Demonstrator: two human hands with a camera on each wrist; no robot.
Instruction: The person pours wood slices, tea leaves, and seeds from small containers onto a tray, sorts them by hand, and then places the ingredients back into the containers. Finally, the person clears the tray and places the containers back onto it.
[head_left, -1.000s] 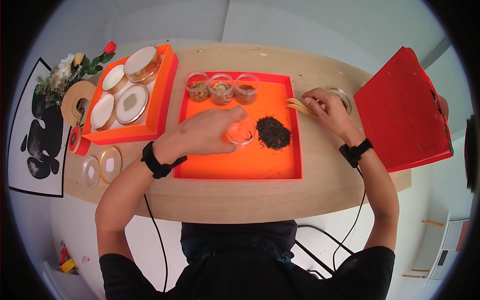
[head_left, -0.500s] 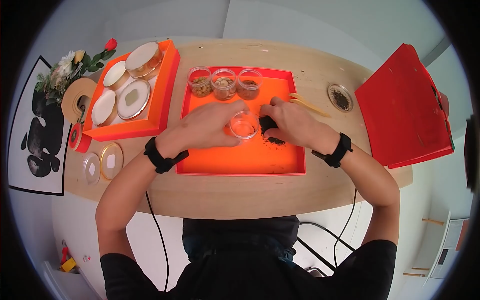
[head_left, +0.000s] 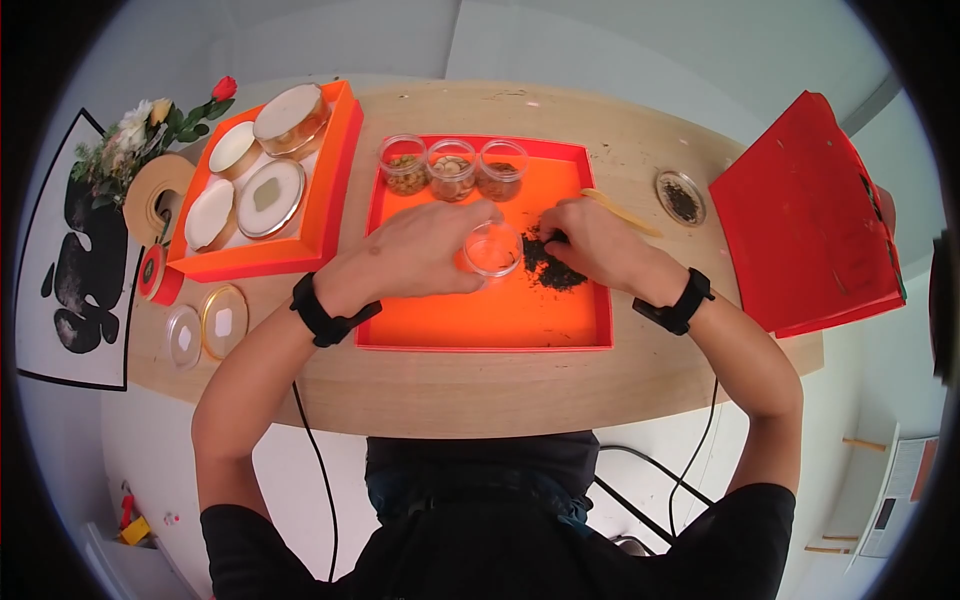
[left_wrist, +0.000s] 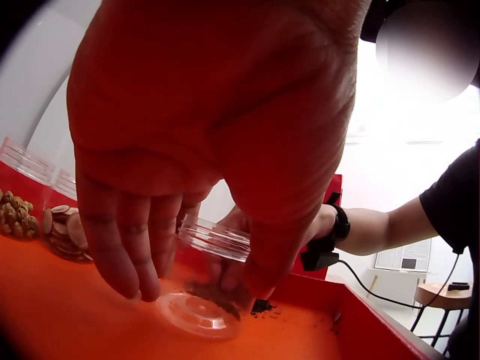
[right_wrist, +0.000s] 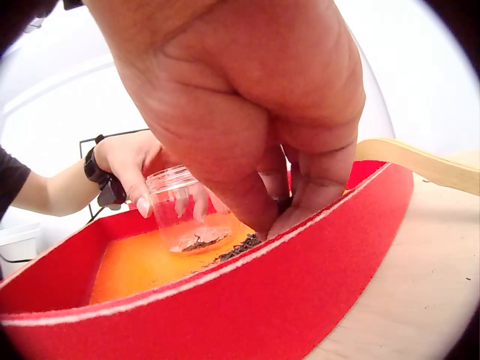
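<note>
My left hand (head_left: 415,250) grips a clear plastic jar (head_left: 493,250) in the red-rimmed orange tray (head_left: 450,328), fingers on one side and thumb on the other. A few dark shreds lie on the jar's bottom in the right wrist view. Beside the jar is a loose pile of dark dried tea leaves (head_left: 552,272). My right hand (head_left: 605,245) reaches over the tray's right wall into that pile. Its fingertips (right_wrist: 281,225) come together around a pinch of the leaves, mostly hidden by the fingers.
Three filled clear jars (head_left: 452,172) line the tray's back left. Wooden tongs (head_left: 625,213) lie at its right edge, near a dish (head_left: 681,198) of dark leaves. An orange box (head_left: 245,265) of round containers and two lids (head_left: 222,325) are left; a red box (head_left: 810,220) stands right.
My right hand has put down the wooden tongs and moved left to the dark leaves, then drawn slightly right with its fingertips together. The left hand keeps its grip on the jar.
</note>
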